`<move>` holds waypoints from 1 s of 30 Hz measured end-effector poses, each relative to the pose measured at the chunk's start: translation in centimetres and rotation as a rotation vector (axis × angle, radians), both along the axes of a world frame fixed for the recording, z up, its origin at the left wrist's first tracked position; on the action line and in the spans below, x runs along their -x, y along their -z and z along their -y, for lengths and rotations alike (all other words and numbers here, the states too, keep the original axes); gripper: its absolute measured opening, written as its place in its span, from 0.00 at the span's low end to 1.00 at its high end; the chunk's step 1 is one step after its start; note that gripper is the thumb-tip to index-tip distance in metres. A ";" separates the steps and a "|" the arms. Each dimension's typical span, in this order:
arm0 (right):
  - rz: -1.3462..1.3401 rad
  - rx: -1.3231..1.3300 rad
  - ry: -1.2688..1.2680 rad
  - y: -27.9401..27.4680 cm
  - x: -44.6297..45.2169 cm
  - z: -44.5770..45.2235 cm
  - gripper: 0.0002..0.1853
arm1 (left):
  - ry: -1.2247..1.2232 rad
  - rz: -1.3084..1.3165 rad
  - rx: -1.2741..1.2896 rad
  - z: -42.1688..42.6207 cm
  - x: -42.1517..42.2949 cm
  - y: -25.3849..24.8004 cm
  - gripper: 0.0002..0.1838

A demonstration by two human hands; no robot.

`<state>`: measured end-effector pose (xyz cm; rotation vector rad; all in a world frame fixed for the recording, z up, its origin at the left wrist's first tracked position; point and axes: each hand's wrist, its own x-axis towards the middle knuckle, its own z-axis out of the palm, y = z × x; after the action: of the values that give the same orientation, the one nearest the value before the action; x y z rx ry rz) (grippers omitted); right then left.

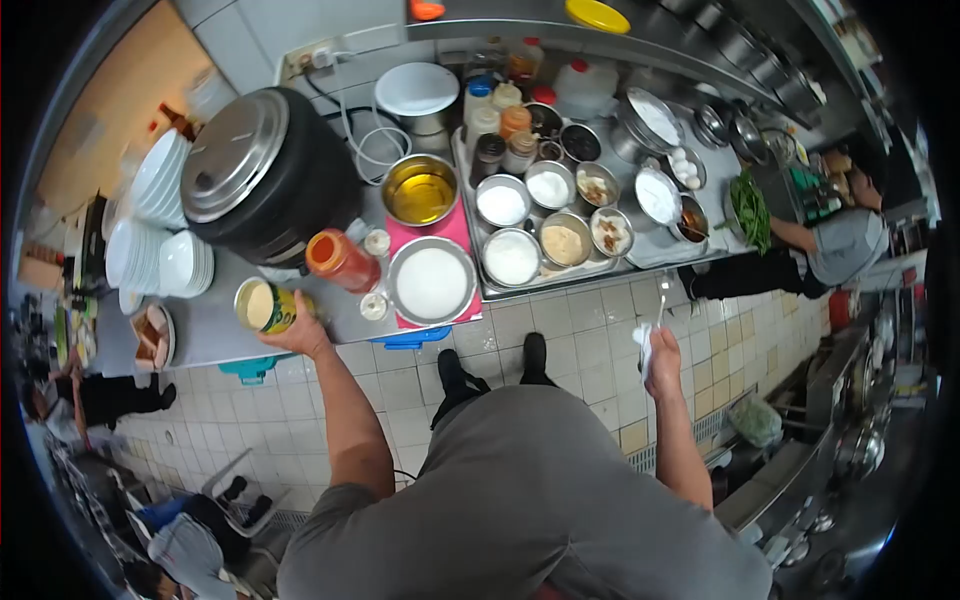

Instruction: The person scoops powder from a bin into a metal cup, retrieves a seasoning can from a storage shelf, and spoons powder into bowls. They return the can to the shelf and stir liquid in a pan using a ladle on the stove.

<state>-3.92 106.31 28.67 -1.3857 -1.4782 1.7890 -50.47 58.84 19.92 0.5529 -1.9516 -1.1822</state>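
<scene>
- The left hand (300, 335) is wrapped around an open-topped yellow-and-green metal can (284, 311) with pale yellow contents, at the front edge of a grey steel counter (212, 335)
- The right hand (663, 366), well apart from the left, is closed on a white, cloth-like item (644, 352) over the tiled floor
- The step in hand looks to be gripping or steadying the can; any lift would call for keeping it upright, and bringing the hands together would need the right one to cross towards the counter
- The left hand covers part of the can's label and side, so whether its base rests on the counter is hard to tell
- A thin pale stem (662, 297) above the right hand is too small to identify
</scene>
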 end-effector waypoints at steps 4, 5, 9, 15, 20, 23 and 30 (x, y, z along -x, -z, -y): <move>0.028 -0.004 -0.083 -1.7 4.5 -2.6 0.10 | -0.033 -0.020 -0.089 -2.4 0.1 -1.7 0.60; 0.035 -0.062 -0.166 -1.7 5.1 -3.9 0.10 | -0.039 -0.013 -0.085 -2.2 0.3 -1.3 0.60; 0.084 -0.258 -0.487 -3.1 6.7 -11.5 0.10 | -0.011 -0.019 -0.078 -2.0 -3.5 -3.2 0.55; 0.204 -0.658 -0.839 -5.9 9.0 -22.6 0.14 | 0.277 0.130 0.144 -9.1 -20.7 -9.8 0.51; 0.215 -0.675 -1.054 -6.2 12.6 -27.2 0.14 | 0.635 0.457 0.049 -21.4 -29.9 -12.1 0.53; 0.155 -0.763 -1.156 -7.2 15.9 -27.7 0.12 | 0.777 0.449 0.007 -29.5 -30.7 -11.8 0.52; -0.196 -0.919 -1.329 -7.1 21.8 -26.0 0.08 | 0.807 0.570 0.136 -39.7 -29.8 -14.0 0.49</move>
<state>-25.74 132.36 35.78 0.3698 -2.8254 1.2346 -20.68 98.58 33.90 -0.0132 -2.8716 -1.4402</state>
